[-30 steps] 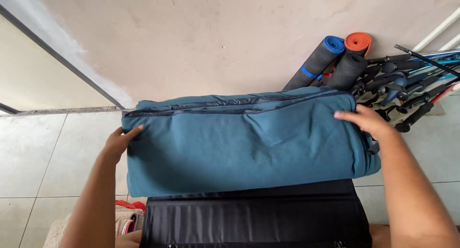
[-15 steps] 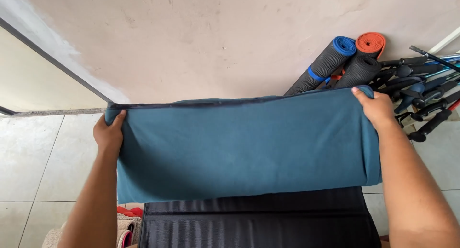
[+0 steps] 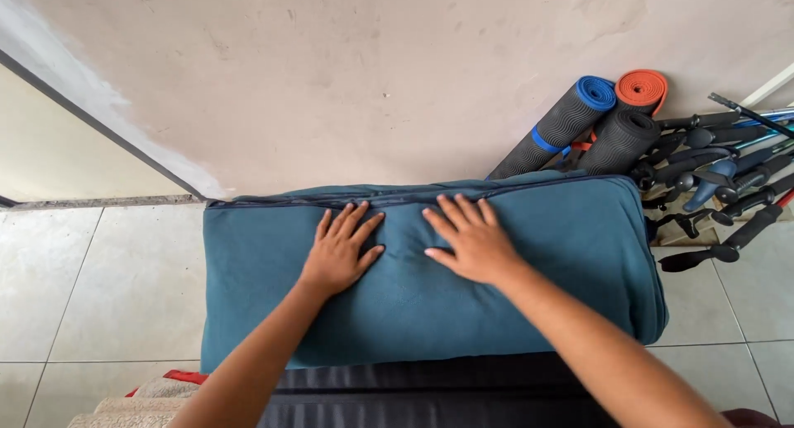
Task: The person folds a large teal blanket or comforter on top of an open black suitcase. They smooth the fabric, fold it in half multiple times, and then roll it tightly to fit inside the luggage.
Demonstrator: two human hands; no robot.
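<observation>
Both hands lie flat, palms down and fingers spread, left hand [image 3: 341,250] and right hand [image 3: 471,242], grasping nothing, on the folded teal blanket [image 3: 579,254]. Blanket rests on a black pad [image 3: 430,391]; folding appears complete, smoothing underway.

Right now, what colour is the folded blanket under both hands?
Teal blue, plain, no pattern: the blanket shows clearly in the head view.

Soft even daylight, sharp focus, slight wide-angle edge distortion.
</observation>
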